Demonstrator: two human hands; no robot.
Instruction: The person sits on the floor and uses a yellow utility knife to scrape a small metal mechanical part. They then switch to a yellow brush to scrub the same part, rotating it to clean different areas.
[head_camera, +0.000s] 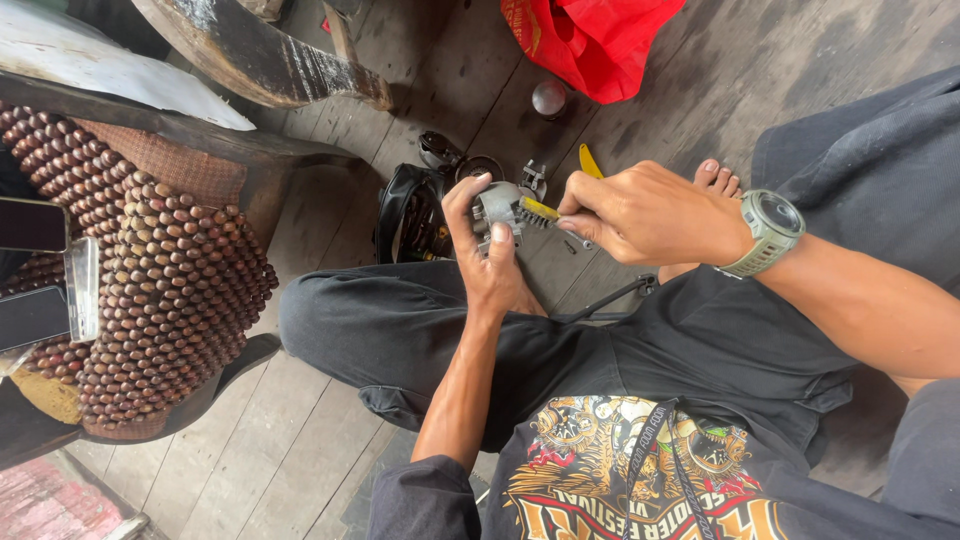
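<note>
Above the person's crossed legs, the left hand (487, 255) grasps a small grey metal part (497, 205) while the right hand (640, 212) pinches a yellow-handled tool (541, 210) against it, so I think the part must be held firm and the tool kept straight.

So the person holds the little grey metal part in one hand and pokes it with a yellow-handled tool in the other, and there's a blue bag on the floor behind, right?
Nearly. The bag on the floor is red, not blue, as the head view shows. The rest holds: the left hand grips the little grey metal part, and the right hand works a yellow-handled tool against it.
</note>
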